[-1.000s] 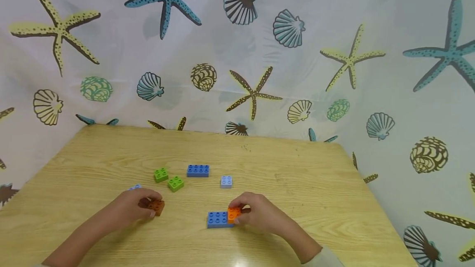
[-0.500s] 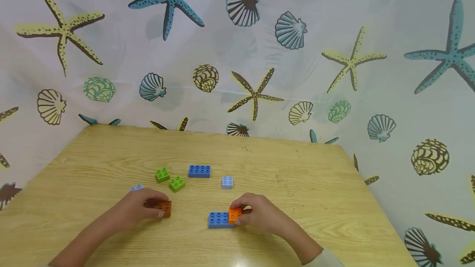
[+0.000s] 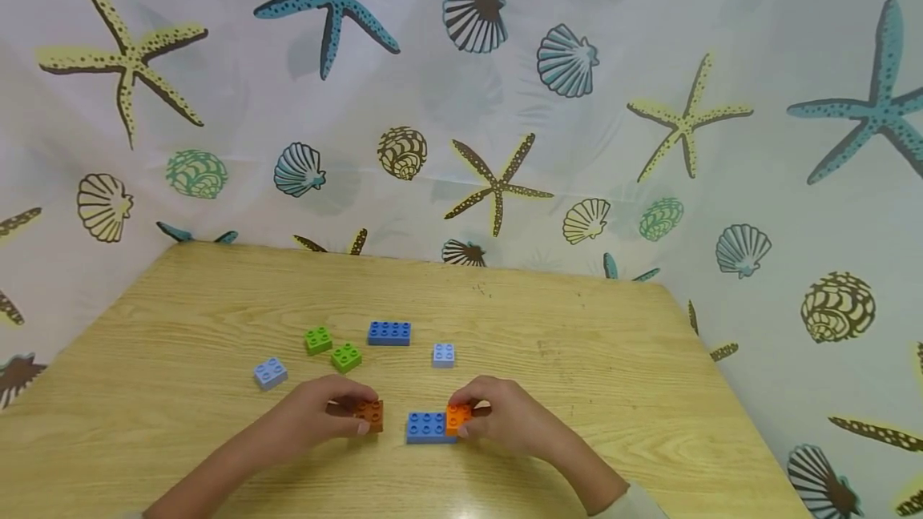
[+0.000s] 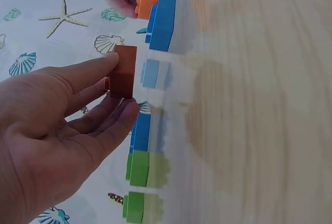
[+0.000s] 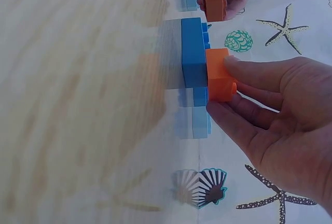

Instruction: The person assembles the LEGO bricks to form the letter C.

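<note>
My left hand pinches a brown toy brick between thumb and fingers, held above the table in the left wrist view. At the front of the table lies a long blue brick. On its right end sits an orange brick, which my right hand pinches from the right side. The brown brick is a short way left of the blue one, studs up. Part of the orange brick is hidden by my right fingers in the head view.
Farther back on the wooden table lie two green bricks, another long blue brick and a light blue brick. A second light blue brick lies behind my left forearm. A shell-and-starfish curtain closes off the back.
My left hand has carried the brown brick rightward toward the long blue brick, uncovering the light blue brick at left. The right hand stays on the orange brick; the view has shifted slightly.
</note>
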Demonstrator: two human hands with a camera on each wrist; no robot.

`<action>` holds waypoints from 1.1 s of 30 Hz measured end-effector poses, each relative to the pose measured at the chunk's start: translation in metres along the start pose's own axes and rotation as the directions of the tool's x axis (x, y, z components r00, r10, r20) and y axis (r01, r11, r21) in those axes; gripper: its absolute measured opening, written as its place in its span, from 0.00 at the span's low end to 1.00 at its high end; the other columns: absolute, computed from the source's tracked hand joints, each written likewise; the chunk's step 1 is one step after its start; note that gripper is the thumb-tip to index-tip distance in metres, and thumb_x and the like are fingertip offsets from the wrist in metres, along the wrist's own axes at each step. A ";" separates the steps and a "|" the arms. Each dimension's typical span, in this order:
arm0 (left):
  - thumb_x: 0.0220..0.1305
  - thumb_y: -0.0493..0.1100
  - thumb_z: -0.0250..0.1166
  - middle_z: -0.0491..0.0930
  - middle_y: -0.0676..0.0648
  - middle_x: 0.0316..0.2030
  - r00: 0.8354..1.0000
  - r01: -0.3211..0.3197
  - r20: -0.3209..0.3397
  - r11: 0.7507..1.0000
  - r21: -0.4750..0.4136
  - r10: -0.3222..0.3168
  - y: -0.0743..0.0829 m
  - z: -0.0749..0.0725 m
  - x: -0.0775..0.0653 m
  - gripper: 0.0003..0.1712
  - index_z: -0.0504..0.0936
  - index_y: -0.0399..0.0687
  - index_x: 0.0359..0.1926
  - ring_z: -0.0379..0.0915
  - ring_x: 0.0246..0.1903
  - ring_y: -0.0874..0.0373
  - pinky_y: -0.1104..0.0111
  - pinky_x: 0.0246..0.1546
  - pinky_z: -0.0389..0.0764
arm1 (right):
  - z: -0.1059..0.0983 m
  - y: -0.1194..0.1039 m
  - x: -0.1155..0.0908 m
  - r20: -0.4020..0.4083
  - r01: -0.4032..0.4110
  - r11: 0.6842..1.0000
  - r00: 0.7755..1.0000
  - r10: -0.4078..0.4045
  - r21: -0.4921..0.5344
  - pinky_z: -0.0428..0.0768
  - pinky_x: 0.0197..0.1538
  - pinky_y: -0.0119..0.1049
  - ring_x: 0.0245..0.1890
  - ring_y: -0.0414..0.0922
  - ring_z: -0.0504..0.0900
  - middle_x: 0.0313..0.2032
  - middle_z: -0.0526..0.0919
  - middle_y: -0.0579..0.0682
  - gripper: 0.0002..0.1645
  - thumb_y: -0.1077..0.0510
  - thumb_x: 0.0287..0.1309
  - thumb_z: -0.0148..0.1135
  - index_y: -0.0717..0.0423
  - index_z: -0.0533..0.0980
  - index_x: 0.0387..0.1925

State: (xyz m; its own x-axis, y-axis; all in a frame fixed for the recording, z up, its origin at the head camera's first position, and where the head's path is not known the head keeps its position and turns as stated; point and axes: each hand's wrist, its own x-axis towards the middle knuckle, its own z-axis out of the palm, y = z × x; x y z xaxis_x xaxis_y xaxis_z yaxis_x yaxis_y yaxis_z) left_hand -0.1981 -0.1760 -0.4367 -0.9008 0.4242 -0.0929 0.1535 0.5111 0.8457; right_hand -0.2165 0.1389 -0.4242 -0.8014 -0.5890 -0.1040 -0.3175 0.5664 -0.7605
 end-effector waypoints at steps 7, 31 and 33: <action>0.62 0.49 0.73 0.81 0.47 0.52 0.998 -0.065 0.019 0.998 -0.006 0.065 0.006 0.015 0.011 0.23 0.84 0.46 0.55 0.77 0.51 0.54 0.63 0.50 0.83 | 0.000 0.001 0.000 -0.002 0.004 1.000 1.000 -0.004 0.001 0.81 0.56 0.32 0.49 0.39 0.80 0.47 0.83 0.43 0.17 0.63 0.60 0.71 0.51 0.83 0.51; 0.64 0.43 0.71 0.82 0.51 0.46 0.989 -0.137 0.067 0.990 0.028 0.135 0.018 0.031 0.026 0.18 0.84 0.45 0.54 0.76 0.45 0.58 0.68 0.47 0.82 | 0.001 0.001 0.001 0.000 0.016 1.000 1.000 -0.016 0.001 0.81 0.56 0.31 0.48 0.39 0.80 0.47 0.83 0.43 0.17 0.63 0.60 0.71 0.51 0.83 0.51; 0.65 0.44 0.71 0.81 0.51 0.45 0.990 -0.130 0.069 0.990 0.048 0.126 0.019 0.031 0.026 0.18 0.84 0.45 0.54 0.75 0.43 0.58 0.70 0.44 0.80 | 0.000 0.001 0.001 -0.002 0.018 1.000 1.000 -0.018 0.002 0.81 0.56 0.31 0.48 0.39 0.80 0.47 0.83 0.43 0.17 0.63 0.60 0.71 0.51 0.83 0.50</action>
State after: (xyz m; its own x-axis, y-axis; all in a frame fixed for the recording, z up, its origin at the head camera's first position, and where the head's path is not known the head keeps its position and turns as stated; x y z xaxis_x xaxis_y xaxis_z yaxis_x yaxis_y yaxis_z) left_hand -0.2061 -0.1315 -0.4393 -0.8439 0.5361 -0.0217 0.2885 0.4874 0.8241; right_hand -0.2175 0.1389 -0.4257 -0.7963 -0.5984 -0.0891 -0.3313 0.5545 -0.7633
